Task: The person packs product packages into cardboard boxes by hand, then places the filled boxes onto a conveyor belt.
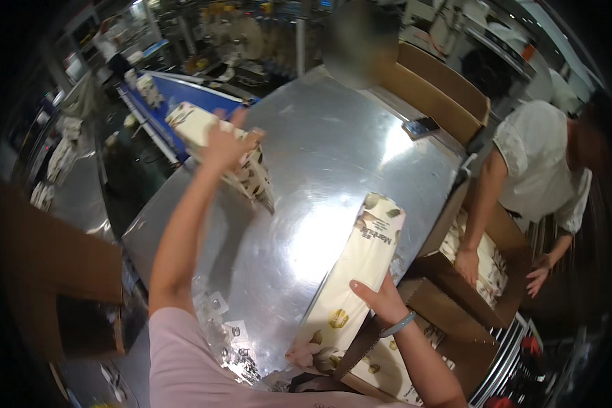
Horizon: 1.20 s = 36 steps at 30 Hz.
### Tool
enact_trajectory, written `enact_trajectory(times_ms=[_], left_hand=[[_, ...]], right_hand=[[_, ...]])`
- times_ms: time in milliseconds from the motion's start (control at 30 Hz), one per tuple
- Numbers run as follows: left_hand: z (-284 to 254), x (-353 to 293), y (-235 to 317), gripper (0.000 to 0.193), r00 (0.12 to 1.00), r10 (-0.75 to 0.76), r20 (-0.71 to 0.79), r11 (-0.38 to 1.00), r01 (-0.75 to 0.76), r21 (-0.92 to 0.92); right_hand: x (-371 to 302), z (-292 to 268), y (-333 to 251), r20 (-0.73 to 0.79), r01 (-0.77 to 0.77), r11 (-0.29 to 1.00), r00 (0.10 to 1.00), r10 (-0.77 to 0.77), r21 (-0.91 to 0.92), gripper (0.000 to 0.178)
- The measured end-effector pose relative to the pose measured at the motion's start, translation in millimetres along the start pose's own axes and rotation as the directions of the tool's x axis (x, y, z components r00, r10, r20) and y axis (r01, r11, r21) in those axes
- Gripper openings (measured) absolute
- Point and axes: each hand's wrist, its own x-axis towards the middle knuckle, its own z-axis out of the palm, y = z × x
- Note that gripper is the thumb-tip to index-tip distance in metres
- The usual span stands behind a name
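Note:
My right hand (385, 300) grips a long cream pack (360, 275) with printed flowers and leaves, thumb on its broad face and the other fingers hidden along its side. The pack slants over the table's near right part, beside an open carton (449, 316). Further off to the left, my left hand (226, 144) is laid across another cream floral pack (194, 122), its fingers bent over the top. That pack lies tilted between the blue conveyor (217, 100) and the metal table (299, 129); motion blurs its near end.
A co-worker (534, 156) at the right reaches into a second carton (517, 272) of cream packs. A phone (421, 127) lies by the far brown carton (442, 88). Clear plastic scraps (234, 340) litter the near table edge. Brown cardboard (68, 272) stands at left.

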Motion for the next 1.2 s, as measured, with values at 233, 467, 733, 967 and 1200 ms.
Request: enact_trajectory(times_ms=[233, 467, 733, 967, 1200], left_hand=[[76.5, -26.1, -48.0, 0.045, 0.991, 0.028, -0.132, 0.999, -0.03, -0.017], [36.7, -206.5, 41.7, 0.055, 0.921, 0.185, 0.343, 0.373, 0.257, -0.892], [-16.0, -232.4, 57.0, 0.077, 0.865, 0.378, 0.331, 0.17, 0.286, -0.943], [-126.9, -255.8, 197.7, 0.081, 0.483, 0.849, 0.214, 0.395, -0.312, -0.864], [-106.1, -301.4, 333.1, 0.093, -0.001, 0.996, 0.085, 0.07, -0.566, -0.821]], right_hand=[[32.0, -28.1, -16.2, 0.022, -0.013, 0.997, 1.0, 0.014, -0.07, 0.079], [29.4, -20.2, -9.9, 0.027, -0.192, 0.981, 0.981, 0.191, 0.043, 0.074], [-52.5, -13.5, -42.0, 0.158, 0.116, 0.991, 0.982, -0.105, -0.066, 0.063], [-240.7, -48.2, -59.8, -0.142, 0.403, 0.699, 0.801, -0.581, -0.591, 0.047], [-289.9, -81.7, 54.2, -0.401, 0.057, 0.804, 0.844, -0.355, -0.592, 0.049]])
